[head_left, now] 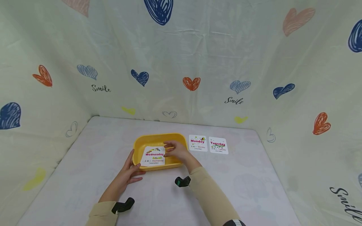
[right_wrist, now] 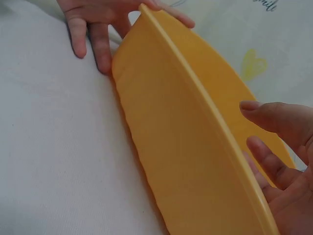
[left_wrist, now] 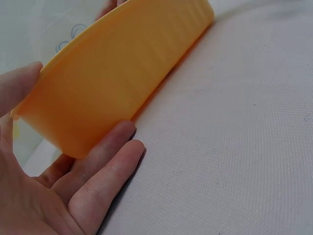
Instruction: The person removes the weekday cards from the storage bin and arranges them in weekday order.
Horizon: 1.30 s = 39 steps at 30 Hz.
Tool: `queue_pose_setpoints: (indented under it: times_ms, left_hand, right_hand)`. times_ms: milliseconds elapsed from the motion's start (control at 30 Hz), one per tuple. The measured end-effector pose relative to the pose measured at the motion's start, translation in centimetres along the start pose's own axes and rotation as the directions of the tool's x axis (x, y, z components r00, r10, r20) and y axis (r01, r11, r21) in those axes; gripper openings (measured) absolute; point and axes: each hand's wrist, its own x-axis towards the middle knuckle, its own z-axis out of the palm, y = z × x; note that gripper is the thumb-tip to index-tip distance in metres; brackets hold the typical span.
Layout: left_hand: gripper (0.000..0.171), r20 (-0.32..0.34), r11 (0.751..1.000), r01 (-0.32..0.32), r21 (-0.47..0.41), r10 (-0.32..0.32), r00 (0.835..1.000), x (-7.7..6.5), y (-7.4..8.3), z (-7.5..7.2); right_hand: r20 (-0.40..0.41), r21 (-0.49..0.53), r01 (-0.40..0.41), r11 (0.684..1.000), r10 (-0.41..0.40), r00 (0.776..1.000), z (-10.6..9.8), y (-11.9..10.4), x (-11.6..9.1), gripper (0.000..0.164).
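A yellow plastic tray (head_left: 158, 168) sits on the table. In it lies a white card (head_left: 154, 159) printed "Wednesday". My left hand (head_left: 130, 171) grips the tray's front left corner. In the left wrist view, the thumb (left_wrist: 22, 85) presses on the rim while other fingers lie against the wall and the table. Over the right part of the tray is my right hand (head_left: 178, 151), its fingertips near the card's right edge. The thumb and fingers stand apart in the right wrist view, with nothing seen between them. Whether they touch the card I cannot tell.
Right of the tray, two cards lie side by side: "Monday" (head_left: 198, 147) and "Tuesday" (head_left: 218, 149). A white cloth covers the table (head_left: 158, 197). Behind it hangs a pale curtain (head_left: 203, 62) with printed hearts.
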Motion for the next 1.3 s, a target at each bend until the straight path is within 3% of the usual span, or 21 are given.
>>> queue_pose_setpoints:
  times_ms: [333, 1000, 1300]
  left_hand:
    - [0.084, -0.001, 1.000, 0.012, -0.005, -0.012, 1.000, 0.0, 0.2, 0.2]
    - [0.084, 0.003, 1.000, 0.020, 0.000, -0.020, 1.000, 0.2, 0.1, 0.1]
    - [0.083, -0.003, 1.000, 0.018, -0.002, -0.018, 1.000, -0.1, 0.2, 0.1]
  right_hand:
    - [-0.034, -0.091, -0.117, 0.989, 0.115, 0.993, 0.4, 0.5, 1.1, 0.052]
    - [0.025, -0.241, -0.157, 0.958, 0.167, 0.986, 0.5, 0.8, 2.3, 0.055]
    - [-0.027, -0.243, -0.201, 0.949, 0.201, 0.979, 0.7, 0.6, 2.4, 0.058]
